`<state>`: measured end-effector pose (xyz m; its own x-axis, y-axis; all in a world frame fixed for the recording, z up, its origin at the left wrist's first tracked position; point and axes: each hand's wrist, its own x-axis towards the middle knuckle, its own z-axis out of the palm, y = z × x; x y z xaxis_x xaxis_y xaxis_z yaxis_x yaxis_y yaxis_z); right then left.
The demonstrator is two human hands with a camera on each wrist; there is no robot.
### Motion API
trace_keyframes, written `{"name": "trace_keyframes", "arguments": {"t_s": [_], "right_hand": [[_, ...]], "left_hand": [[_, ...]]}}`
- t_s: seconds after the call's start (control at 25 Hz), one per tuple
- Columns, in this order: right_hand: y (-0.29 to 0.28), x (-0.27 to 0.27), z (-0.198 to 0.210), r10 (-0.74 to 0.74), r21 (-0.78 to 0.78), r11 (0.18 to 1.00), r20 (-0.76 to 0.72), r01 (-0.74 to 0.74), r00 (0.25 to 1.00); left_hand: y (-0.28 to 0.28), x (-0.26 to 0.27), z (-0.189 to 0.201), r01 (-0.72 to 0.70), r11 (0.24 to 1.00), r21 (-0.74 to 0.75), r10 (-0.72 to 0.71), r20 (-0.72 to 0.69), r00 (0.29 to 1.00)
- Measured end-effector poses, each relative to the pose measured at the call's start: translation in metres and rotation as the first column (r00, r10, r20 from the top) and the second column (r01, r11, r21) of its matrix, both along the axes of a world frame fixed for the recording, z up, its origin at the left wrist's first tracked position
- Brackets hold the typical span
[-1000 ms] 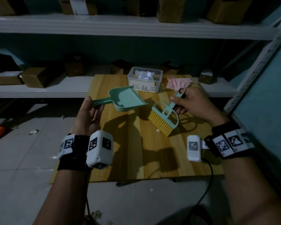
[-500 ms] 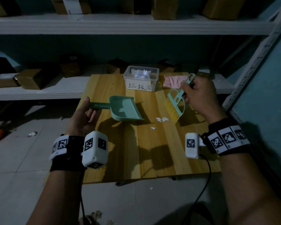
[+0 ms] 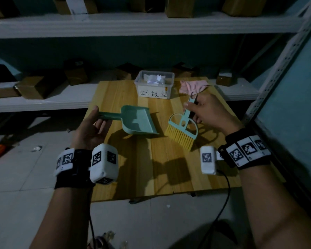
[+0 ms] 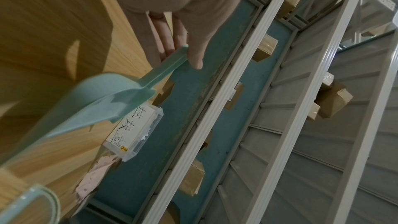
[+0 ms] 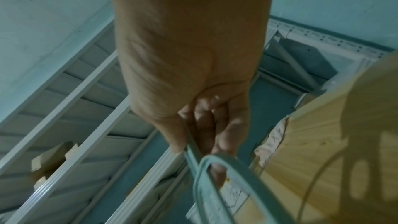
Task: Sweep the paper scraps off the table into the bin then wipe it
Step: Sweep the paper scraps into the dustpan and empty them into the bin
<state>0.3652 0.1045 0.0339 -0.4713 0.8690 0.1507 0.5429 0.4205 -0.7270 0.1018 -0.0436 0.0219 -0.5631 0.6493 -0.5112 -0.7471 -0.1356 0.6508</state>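
Near edge of the table (image 3: 133,177): bare wood, only arm shadows; no paper scraps visible on the top right now, may be hidden under brush or pan. One small white fleck on the floor just off the near edge, too small to identify.

Mid-table, left: left hand (image 3: 90,130) holding the dustpan (image 3: 138,121) by its handle end, thumb on top, fingers loosely curled beneath. Pan mouth facing the right side, lip low to the wood; touching or not, cannot tell.

Mid-table, right: right hand (image 3: 210,112) pinching the brush (image 3: 182,131) handle between thumb and curled fingers, yellow bristles angled down toward the near-right, just beside the pan lip.

Far edge, centre: clear bin (image 3: 154,83) with handwritten label, white scraps already inside. Far-right corner: pink cloth (image 3: 192,86), untouched.

Risks, judged: light grip at the handle tip, so pan could tilt and spill on the carry to the bin. Hard flick with the brush could send scraps past the pan or off the edge. Pan lip lifted, scraps slide under.
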Motion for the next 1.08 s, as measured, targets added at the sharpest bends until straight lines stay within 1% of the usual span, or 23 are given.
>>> {"name": "trace_keyframes", "arguments": {"t_s": [0.12,0.2,0.24,0.28,0.36,0.44,0.52,0.64,0.76,0.92,1.0,1.08], "right_hand": [[0.003,0.009,0.005,-0.095,0.078,0.992,-0.083,0.102,0.992],[0.005,0.014,0.008,-0.176,0.15,0.969,-0.147,0.197,0.973],[0.006,0.015,0.01,-0.231,0.212,0.944,-0.126,0.253,0.965],[0.007,0.016,0.01,-0.284,0.284,0.914,-0.065,0.291,0.957],[0.002,0.015,0.01,-0.342,0.388,0.876,0.081,0.287,0.936],[-0.004,0.01,0.008,-0.309,0.403,0.887,0.157,0.224,0.938],[-0.009,0.002,0.005,-0.232,0.359,0.921,0.186,0.153,0.955],[-0.009,-0.014,-0.003,-0.137,0.371,0.927,0.202,0.054,0.97],[-0.008,-0.026,-0.011,-0.097,0.385,0.923,0.189,0.017,0.977],[-0.008,-0.035,-0.012,-0.04,0.335,0.942,0.083,0.009,0.996],[-0.009,-0.035,-0.012,-0.045,0.269,0.962,0.017,0.038,0.999],[-0.009,-0.033,-0.008,-0.072,0.226,0.97,-0.08,0.088,0.994]], "left_hand": [[0.001,0.005,0.002,0.017,1.0,0.008,-0.017,-0.015,1.0],[0.001,0.012,0.005,0.014,1.0,0.001,-0.014,-0.022,1.0],[0.002,0.014,0.005,0.015,1.0,-0.005,-0.015,-0.027,1.0],[0.002,0.015,0.004,0.025,1.0,-0.006,-0.025,-0.029,0.999],[0.005,0.015,0.001,0.07,0.998,-0.007,-0.07,-0.029,0.997],[0.008,0.014,-0.003,0.099,0.995,-0.017,-0.1,-0.032,0.994],[0.012,0.016,-0.005,0.112,0.993,-0.029,-0.113,-0.033,0.993],[0.019,0.02,-0.01,0.115,0.992,-0.047,-0.118,-0.063,0.991],[0.026,0.027,-0.013,0.13,0.99,-0.061,-0.135,-0.087,0.987],[0.034,0.034,-0.016,0.167,0.983,-0.076,-0.173,-0.071,0.982],[0.037,0.033,-0.017,0.194,0.978,-0.071,-0.197,-0.053,0.979],[0.038,0.032,-0.018,0.187,0.978,-0.087,-0.191,-0.043,0.981]]}}
